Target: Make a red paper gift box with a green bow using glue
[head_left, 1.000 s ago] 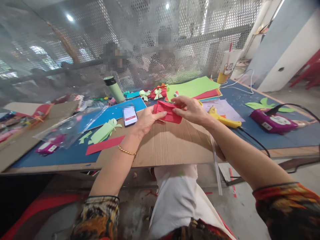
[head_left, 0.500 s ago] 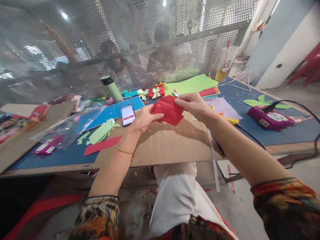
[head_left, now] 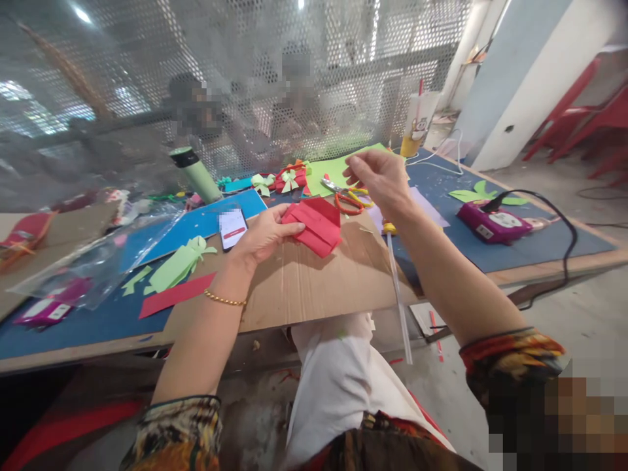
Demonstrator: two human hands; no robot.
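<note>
1. Left hand (head_left: 265,235) pinches the red paper (head_left: 318,229) at its left end, thumb on top and fingers below; the paper is held over the cardboard (head_left: 314,288). If this pinch becomes loose, the folded layers could slide one on another and lose their line.

2. At the paper's far right side one flap stands a little away — no hand supports it, so it could open more, or take a wrong crease if it is pressed in haste.

3. Right hand (head_left: 383,176) is raised, apart from the paper, with its fingers curled; I cannot tell if the tips meet or hold something small. A too quick touch from it could bend the paper's free side.

4. Scissors (head_left: 350,204) lie just beyond the paper, near the right hand. Because they are so near, the hand could knock them against the green sheet (head_left: 333,171) and mark it.

5. Beside the right forearm (head_left: 454,281), a clear stick (head_left: 400,294) reaches past the table's (head_left: 490,258) edge — the arm could catch it and make it fall.

6. Farther out, the cup (head_left: 417,124) stands close to a white cable (head_left: 460,147). If the cable is pulled, the cup could perhaps tip.
</note>
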